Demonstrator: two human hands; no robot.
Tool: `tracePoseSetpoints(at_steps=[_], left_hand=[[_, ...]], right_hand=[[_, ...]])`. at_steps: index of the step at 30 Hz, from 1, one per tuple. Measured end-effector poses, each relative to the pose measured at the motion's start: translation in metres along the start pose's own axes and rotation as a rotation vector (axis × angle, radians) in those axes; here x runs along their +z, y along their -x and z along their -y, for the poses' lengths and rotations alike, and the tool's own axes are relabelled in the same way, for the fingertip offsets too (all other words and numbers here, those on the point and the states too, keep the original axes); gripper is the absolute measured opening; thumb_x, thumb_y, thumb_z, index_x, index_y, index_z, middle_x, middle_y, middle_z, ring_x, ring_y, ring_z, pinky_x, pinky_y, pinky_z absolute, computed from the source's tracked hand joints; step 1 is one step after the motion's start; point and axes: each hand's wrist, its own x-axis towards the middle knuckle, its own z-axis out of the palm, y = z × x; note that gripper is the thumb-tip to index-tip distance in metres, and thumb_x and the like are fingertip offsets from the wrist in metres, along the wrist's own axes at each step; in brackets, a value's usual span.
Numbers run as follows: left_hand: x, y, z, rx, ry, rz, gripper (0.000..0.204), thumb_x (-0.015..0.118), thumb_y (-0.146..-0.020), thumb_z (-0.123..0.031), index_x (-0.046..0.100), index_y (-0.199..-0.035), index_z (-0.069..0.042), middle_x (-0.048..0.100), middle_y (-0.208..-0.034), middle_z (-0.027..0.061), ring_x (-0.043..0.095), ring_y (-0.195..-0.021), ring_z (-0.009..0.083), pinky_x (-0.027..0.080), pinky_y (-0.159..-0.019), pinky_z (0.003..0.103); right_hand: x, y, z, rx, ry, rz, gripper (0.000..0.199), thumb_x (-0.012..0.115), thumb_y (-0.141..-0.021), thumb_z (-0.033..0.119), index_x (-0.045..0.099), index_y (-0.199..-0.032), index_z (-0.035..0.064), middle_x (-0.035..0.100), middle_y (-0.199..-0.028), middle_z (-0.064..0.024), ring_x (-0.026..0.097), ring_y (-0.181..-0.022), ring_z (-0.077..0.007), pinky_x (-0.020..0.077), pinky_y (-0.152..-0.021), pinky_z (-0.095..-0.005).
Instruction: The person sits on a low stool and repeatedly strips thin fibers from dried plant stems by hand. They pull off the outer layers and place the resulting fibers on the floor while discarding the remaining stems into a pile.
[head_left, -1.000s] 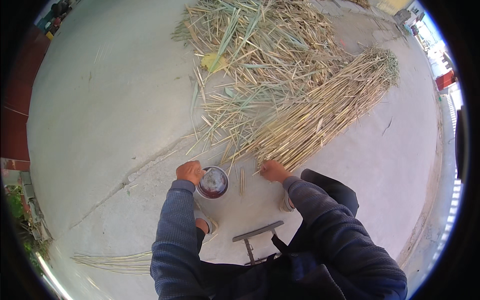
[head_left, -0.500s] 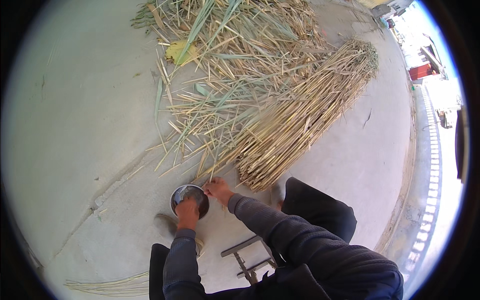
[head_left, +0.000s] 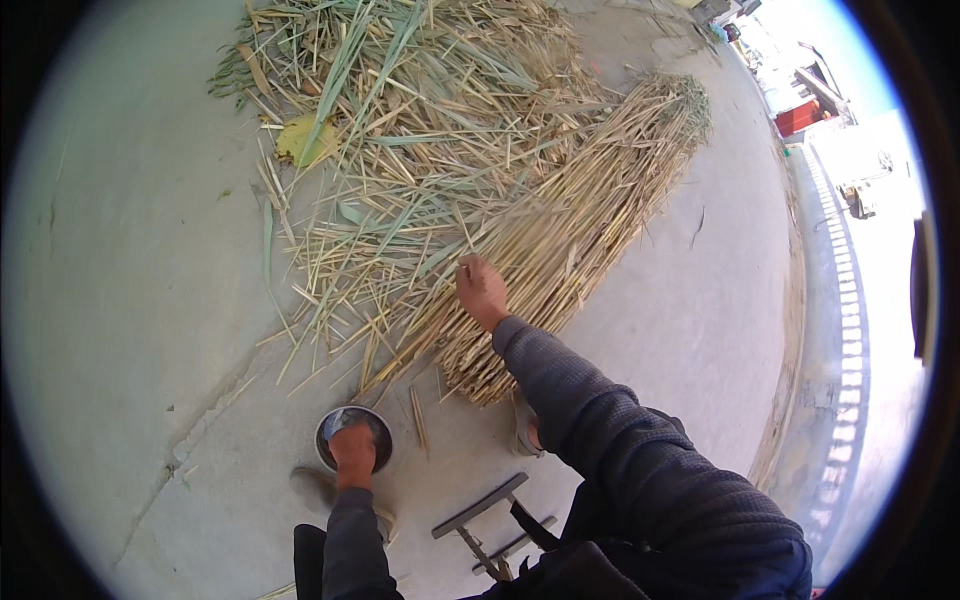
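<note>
Beside the near end of a long bundle of dry stalks [head_left: 590,225], which is laid aslant on the concrete floor [head_left: 710,320], a round bowl [head_left: 381,438] is set near the left shoe [head_left: 312,487]. The left hand [head_left: 352,455] is lowered into the bowl; its fingers are hidden, so whether they are spread or anything is pinched cannot be told. A pale patch is seen inside but cannot be identified. The right hand [head_left: 482,292] is held out over the bundle's left side. Its fingers appear curled, but whether they are pressed together or a thin stalk is pinched cannot be told.

The bowl could be tipped if its rim were leaned on by the left hand or knocked by the shoe. Stalks could be dragged crooked if one were pulled while tangled with the heap of loose straw and leaves [head_left: 430,120], by which the bundle is bordered. Bare fingers could be pricked by stiff ends, and the short stalk pieces [head_left: 419,422] lying between bowl and bundle could be rolled underfoot.
</note>
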Motion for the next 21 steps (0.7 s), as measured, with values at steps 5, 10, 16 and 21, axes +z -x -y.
tracePoseSetpoints(at_steps=[5, 10, 16, 21], left_hand=[[-0.008, -0.005, 0.004, 0.004, 0.044, -0.03, 0.008, 0.07, -0.078, -0.017, 0.069, -0.083, -0.011, 0.072, -0.084, 0.0137, 0.072, -0.077, 0.0356, 0.055, -0.064, 0.048], [0.004, 0.003, -0.004, -0.165, 0.008, -0.005, 0.013, 0.072, -0.077, -0.018, 0.068, -0.088, -0.011, 0.072, -0.086, 0.0125, 0.071, -0.075, 0.0359, 0.055, -0.063, 0.049], [0.007, 0.007, -0.014, 0.016, 0.003, 0.049, 0.003, 0.07, -0.073, -0.013, 0.067, -0.073, -0.012, 0.07, -0.076, 0.0124, 0.07, -0.074, 0.0355, 0.054, -0.063, 0.049], [-0.034, 0.0, -0.012, 0.055, -0.002, -0.106, 0.007, 0.067, -0.075, -0.015, 0.066, -0.07, -0.011, 0.068, -0.074, 0.0137, 0.068, -0.072, 0.0374, 0.052, -0.063, 0.05]], right_hand=[[-0.035, -0.002, -0.108, 0.212, 0.272, -0.132, 0.028, 0.065, -0.091, 0.028, 0.061, -0.1, 0.0012, 0.063, -0.095, -0.0229, 0.062, -0.091, -0.0449, 0.0488, -0.077, -0.0544], [-0.039, -0.016, -0.118, 0.468, 0.224, 0.03, 0.039, 0.069, -0.087, 0.034, 0.061, -0.099, -0.0022, 0.065, -0.094, -0.0245, 0.064, -0.091, -0.0439, 0.0493, -0.078, -0.0532], [-0.052, -0.031, -0.128, 0.592, 0.073, 0.054, 0.032, 0.069, -0.082, 0.027, 0.064, -0.086, -0.0039, 0.067, -0.08, -0.0248, 0.066, -0.076, -0.0391, 0.0509, -0.07, -0.0503], [-0.074, -0.04, -0.131, 0.617, -0.355, 0.007, 0.021, 0.069, -0.083, 0.015, 0.064, -0.078, -0.0047, 0.059, -0.061, -0.0129, 0.06, -0.055, -0.0225, 0.0462, -0.052, -0.039]])
